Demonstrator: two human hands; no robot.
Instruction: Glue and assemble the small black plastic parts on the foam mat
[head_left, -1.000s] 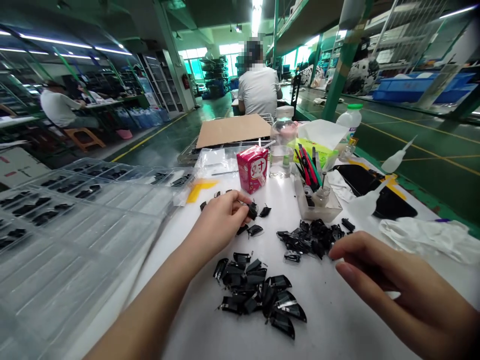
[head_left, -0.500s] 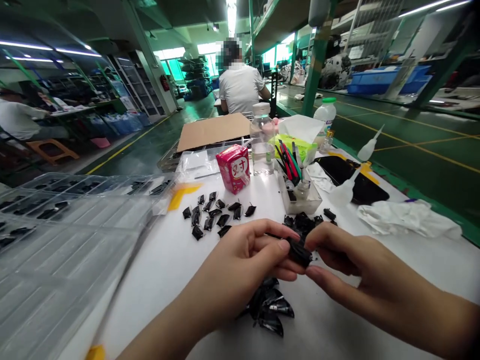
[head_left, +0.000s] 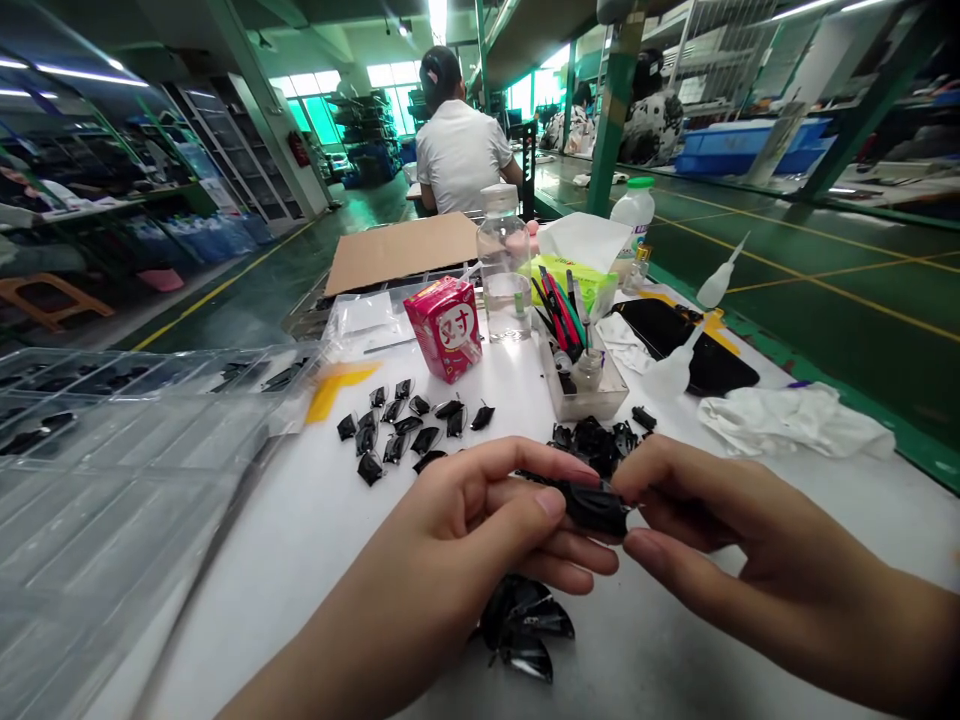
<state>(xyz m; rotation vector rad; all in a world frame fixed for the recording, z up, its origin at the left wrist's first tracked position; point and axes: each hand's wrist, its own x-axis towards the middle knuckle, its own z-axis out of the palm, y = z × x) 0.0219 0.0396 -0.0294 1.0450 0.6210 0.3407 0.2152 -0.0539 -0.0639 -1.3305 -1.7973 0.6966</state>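
Note:
My left hand is closed around a glossy black plastic part, with thumb and index finger along its upper side and the other fingers beneath. At the part's right end, my right hand pinches it between bent index finger and thumb; a small pale spot shows there. Below my left hand lies a cluster of shiny curved black pieces, partly covered by it. Beyond my hands sits a heap of black parts. Several small black pieces with clear film edges are spread out to the left.
Clear compartment trays fill the left side. Past the loose pieces stand a red carton, a clear bottle and a tool box holding knives and tweezers. Dropper bottles and a white cloth lie right. A person sits ahead.
The view has shifted slightly, so the table items sit further left. The black part is turned a little and shows more of its length between my hands. Both hands stay on it.

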